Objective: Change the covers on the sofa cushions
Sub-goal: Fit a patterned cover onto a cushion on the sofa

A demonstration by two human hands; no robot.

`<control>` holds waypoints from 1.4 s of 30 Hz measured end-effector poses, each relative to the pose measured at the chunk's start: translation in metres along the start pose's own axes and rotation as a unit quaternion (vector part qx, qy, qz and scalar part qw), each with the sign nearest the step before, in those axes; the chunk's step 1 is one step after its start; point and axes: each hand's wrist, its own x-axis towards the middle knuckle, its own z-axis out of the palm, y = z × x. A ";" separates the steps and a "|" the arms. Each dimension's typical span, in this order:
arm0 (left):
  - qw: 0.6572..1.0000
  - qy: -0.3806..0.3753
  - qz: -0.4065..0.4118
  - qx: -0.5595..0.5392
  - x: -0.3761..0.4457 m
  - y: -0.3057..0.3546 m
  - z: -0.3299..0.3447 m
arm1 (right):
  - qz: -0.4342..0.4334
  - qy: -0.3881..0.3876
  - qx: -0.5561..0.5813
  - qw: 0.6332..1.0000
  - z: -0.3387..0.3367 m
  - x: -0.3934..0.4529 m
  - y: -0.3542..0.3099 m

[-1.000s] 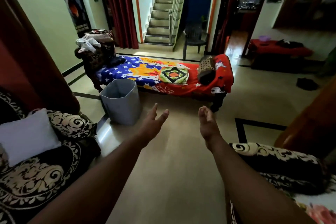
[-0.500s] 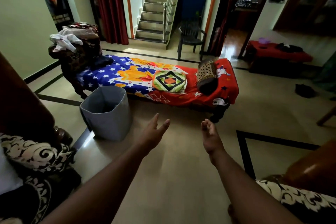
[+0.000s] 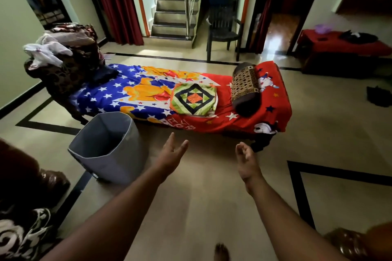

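Tiled living-room floor [image 3: 201, 207] with black inlay lines, stairs behind, low cot [image 3: 273, 116] across the middle under a cartoon bedsheet [image 3: 106, 95]. On the sheet: square cushion [image 3: 194, 99] in a green-and-black diamond cover near the front edge of the cot, brown patterned bolster [image 3: 244, 89] toward the red end, heap of cloth [image 3: 48, 53] piled at the blue end. Grey bin [image 3: 106, 148] on the floor just off the cot's front edge, mouth up.

Left hand [image 3: 169, 154] and right hand [image 3: 246, 159] both stretched forward over bare floor, fingers loose and spread, holding nothing, well short of the cot.

Judged step: approach, reaching toward the square cushion to take it up for stripping. Next move likely calls for closing the gap, gripping the cushion by two opposite edges, lifting it clear of the sheet, then finding the cover's opening; which side carries it cannot be told. Bin probably meant for the removed cover.
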 end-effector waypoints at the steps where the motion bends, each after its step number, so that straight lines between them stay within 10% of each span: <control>1: 1.000 0.004 -0.005 0.002 0.018 0.006 0.004 | 0.004 -0.007 -0.001 1.000 -0.002 0.022 -0.005; 28: 0.997 -0.030 -0.033 0.068 0.520 0.060 -0.037 | 0.115 -0.035 -0.127 0.985 0.131 0.540 -0.070; 42: 0.974 -0.036 -0.179 0.135 0.751 0.004 0.059 | 0.244 -0.084 -0.141 0.956 0.167 0.819 0.055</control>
